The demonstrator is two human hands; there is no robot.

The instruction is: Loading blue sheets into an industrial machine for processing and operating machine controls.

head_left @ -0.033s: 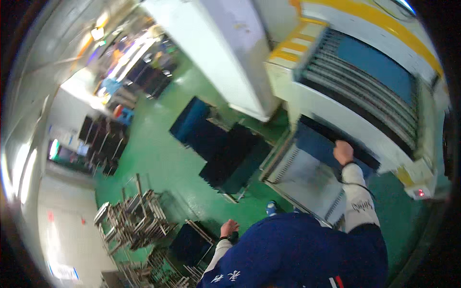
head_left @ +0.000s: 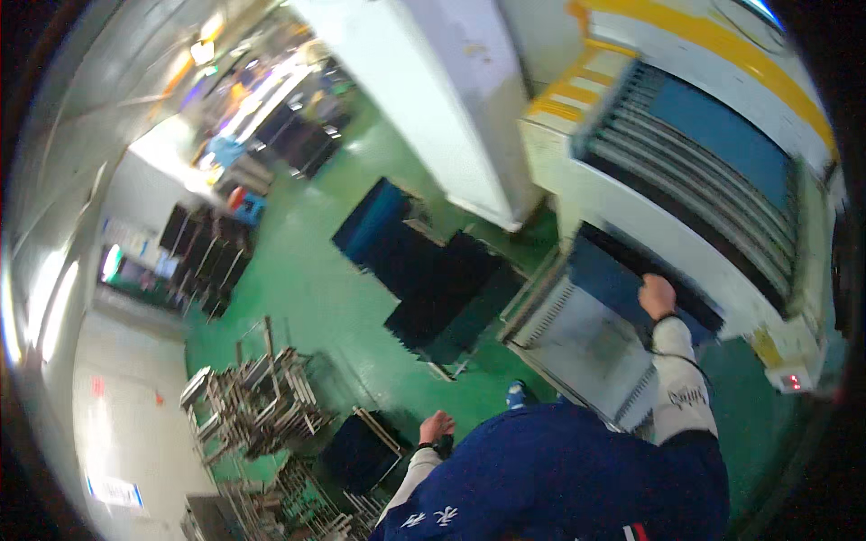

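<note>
My right hand (head_left: 657, 296) reaches out with its fingers closed at the upper edge of a flat dark blue panel (head_left: 600, 275). This panel leans at the far end of a pale slotted rack (head_left: 586, 338), against the front of a white machine; a dark strip runs along its far edge. My fingertips are hidden behind the knuckles. My left hand (head_left: 437, 426) hangs low at my side with its fingers loosely apart and nothing in it. Closest to it is a dark panel on a metal frame (head_left: 359, 455).
The white machine (head_left: 667, 212) has a row of rollers (head_left: 695, 171) and yellow edging. Dark panels (head_left: 442, 288) stand in racks on the green floor. Bare metal frames (head_left: 257, 401) are piled at the left. A white pillar (head_left: 442, 99) rises beyond.
The whole scene has shifted slightly to the right in the picture. My right hand stays at the blue panel, and my left hand still hangs low.
</note>
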